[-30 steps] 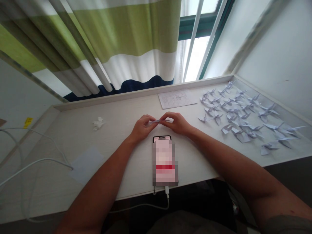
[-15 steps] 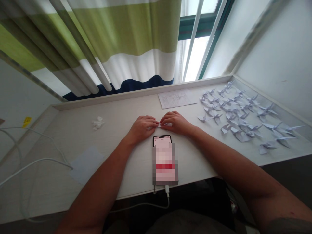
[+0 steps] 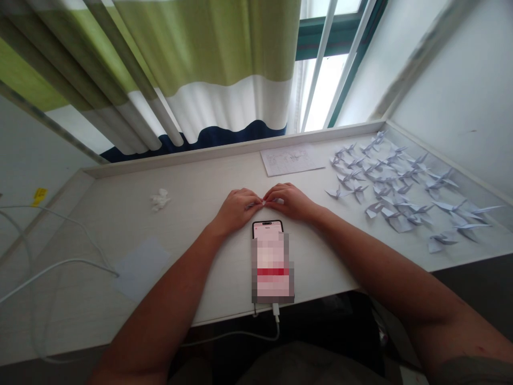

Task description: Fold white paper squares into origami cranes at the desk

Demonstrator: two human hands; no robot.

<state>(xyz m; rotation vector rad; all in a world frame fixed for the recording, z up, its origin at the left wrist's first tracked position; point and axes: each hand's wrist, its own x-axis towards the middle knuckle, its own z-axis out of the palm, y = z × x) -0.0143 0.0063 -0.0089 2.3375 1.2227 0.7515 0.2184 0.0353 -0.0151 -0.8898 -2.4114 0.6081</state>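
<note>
White desk (image 3: 192, 184), across the middle of the frame, cut off at both sides; striped curtain (image 3: 224, 45), upper left, cropped at the top edge; folded paper cranes (image 3: 396, 218), right of frame, overlapping too much for a sure count; pale sheet (image 3: 140, 262), lower left, partly hidden behind the left forearm (image 3: 176, 289); phone (image 3: 272, 256), lower centre, screen mostly masked by blocks. Left hand (image 3: 236, 209) and right hand (image 3: 292, 201), centre, fingers drawn in, thumbs and fingertips pinching a small piece of white paper (image 3: 264, 202) between them, mostly covered, its folds indistinct.
</note>
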